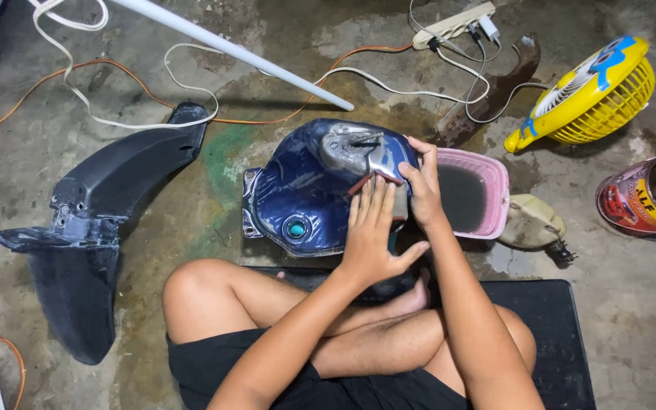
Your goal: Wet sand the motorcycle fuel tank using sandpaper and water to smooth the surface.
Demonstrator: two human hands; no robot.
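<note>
Person sits cross-legged on a black mat (548, 326) on the concrete floor (632, 304), a blue motorcycle fuel tank (298, 190) on the floor right in front of the knees. Left hand (373, 231) lies flat, fingers stretched out, pressing a small piece of sandpaper (373, 181) against the tank's upper right side; it presses rather than grips. Right hand (423, 190) is curled around the tank's right edge, steadying it, fingers partly closed on the shell. Progress, as a judgement: a patch near the top of the tank (347, 148) is down to dull grey bare metal, while most of the shell is glossy blue, so only a small part looks sanded and the bulk is left. Around: pink basin (499, 193) of dark water touching the tank's right side, a pale scuffed cover piece (531, 222) beside it, a yellow fan (590, 95) and an open paint can (647, 196) further right. Dark fender (93, 220) lies well apart on the left. White pipe (229, 49), orange and white cables (138, 87) and a power strip (453, 24) cross the floor behind the tank. Nothing blocks the hands; the basin crowds the right side.
</note>
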